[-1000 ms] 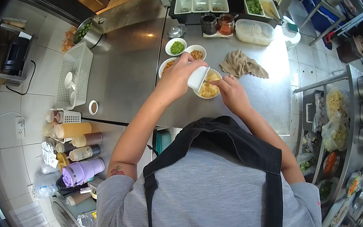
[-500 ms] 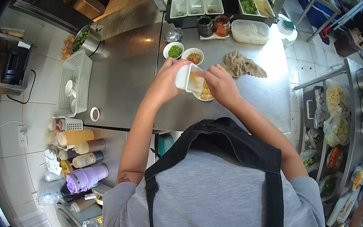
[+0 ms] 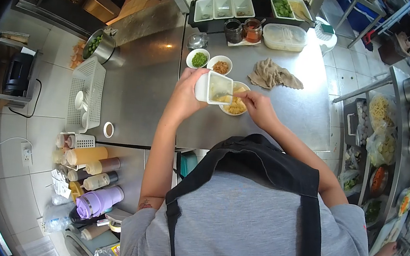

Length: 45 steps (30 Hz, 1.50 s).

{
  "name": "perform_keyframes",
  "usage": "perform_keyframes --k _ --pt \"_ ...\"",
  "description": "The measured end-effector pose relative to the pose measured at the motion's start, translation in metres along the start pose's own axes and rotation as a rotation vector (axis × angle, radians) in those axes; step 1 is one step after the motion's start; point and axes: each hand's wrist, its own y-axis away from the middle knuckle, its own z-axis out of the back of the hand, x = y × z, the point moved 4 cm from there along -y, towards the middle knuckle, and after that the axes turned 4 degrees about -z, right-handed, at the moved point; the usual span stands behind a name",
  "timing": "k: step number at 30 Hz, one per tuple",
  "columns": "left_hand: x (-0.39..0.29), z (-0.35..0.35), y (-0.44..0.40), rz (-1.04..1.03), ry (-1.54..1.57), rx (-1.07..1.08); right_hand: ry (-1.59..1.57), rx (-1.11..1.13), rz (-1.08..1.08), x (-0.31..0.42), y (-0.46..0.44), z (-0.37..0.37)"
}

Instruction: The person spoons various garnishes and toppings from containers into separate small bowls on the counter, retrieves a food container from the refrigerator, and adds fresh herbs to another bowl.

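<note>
My left hand (image 3: 186, 95) is wrapped round a white rectangular container (image 3: 201, 87), tipped on its side with its mouth facing right. Some pale yellow food shows inside it. In my right hand (image 3: 262, 110) is a thin-handled spoon (image 3: 232, 96), pinched near its end, its tip inside the container's mouth. Partly covered by the container, a white bowl (image 3: 245, 87) below holds yellowish chunks (image 3: 236, 106). Just beyond my left hand stand a small bowl of chopped greens (image 3: 199, 60) and another of brown bits (image 3: 220, 67).
A crumpled brown cloth (image 3: 274, 75) lies right of the bowls. Two jars (image 3: 253, 30) and a lidded tub (image 3: 284, 37) stand at the back. Left are a white basket (image 3: 97, 92), a sauce cup (image 3: 108, 129) and squeeze bottles (image 3: 86, 155). Another person's arm (image 3: 384, 251) shows at the right.
The container has turned so its mouth faces me more. My right hand has drawn right and down, away from it, showing the spoon and more of the bowl.
</note>
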Motion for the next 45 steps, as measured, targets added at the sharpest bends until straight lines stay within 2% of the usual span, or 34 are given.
perform_keyframes --k 3,6,7,9,10,12,16,19,21,24,28,31,35,37,41,43,45 --pt "0.003 -0.002 0.001 -0.045 0.018 -0.015 -0.063 -0.043 -0.053 0.013 0.004 0.009" --pt "0.003 -0.001 0.001 -0.025 0.008 -0.025 -0.044 -0.15 -0.048 -0.013 -0.004 0.01" --pt "0.003 -0.001 0.001 -0.025 0.007 -0.029 -0.044 -0.148 -0.044 -0.007 -0.002 0.013" --pt "0.002 -0.004 0.002 -0.01 0.004 0.025 0.051 0.046 -0.06 0.007 0.008 0.012" --pt "0.001 -0.004 0.001 -0.011 0.005 0.026 0.051 0.044 -0.061 0.006 0.007 0.012" --pt "0.001 -0.005 0.001 -0.043 0.014 0.004 -0.107 -0.149 -0.051 0.003 0.004 0.017" --pt "-0.001 -0.003 0.0 -0.027 0.016 0.023 -0.084 -0.013 -0.013 -0.012 0.001 0.01" --pt "0.001 -0.008 -0.002 -0.046 0.06 0.035 0.023 -0.051 0.087 0.022 0.003 0.014" --pt "-0.002 -0.006 -0.002 -0.075 0.052 0.015 0.247 -0.2 0.334 0.038 -0.002 0.016" --pt "0.002 0.0 -0.001 -0.066 -0.003 -0.004 0.352 -0.093 0.266 0.021 -0.003 0.009" --pt "0.01 0.003 0.005 -0.057 0.069 0.004 0.257 -0.095 0.374 0.057 0.004 0.016" --pt "0.016 -0.001 0.005 -0.009 0.127 0.016 0.185 -0.196 0.691 0.091 -0.005 0.01" --pt "0.016 0.002 0.008 -0.034 0.093 -0.022 0.352 -0.154 0.642 0.057 -0.012 0.003" --pt "0.021 0.004 0.011 -0.019 0.045 -0.032 0.478 -0.079 0.484 0.034 -0.015 0.009" --pt "0.023 0.0 0.016 -0.023 0.091 -0.017 0.408 -0.125 0.483 0.05 -0.009 0.013" --pt "0.021 -0.002 0.011 -0.03 0.1 -0.028 0.325 -0.14 0.591 0.068 -0.014 0.006" --pt "0.023 -0.001 0.008 0.01 0.142 -0.054 0.387 -0.146 0.52 0.049 -0.018 0.002"
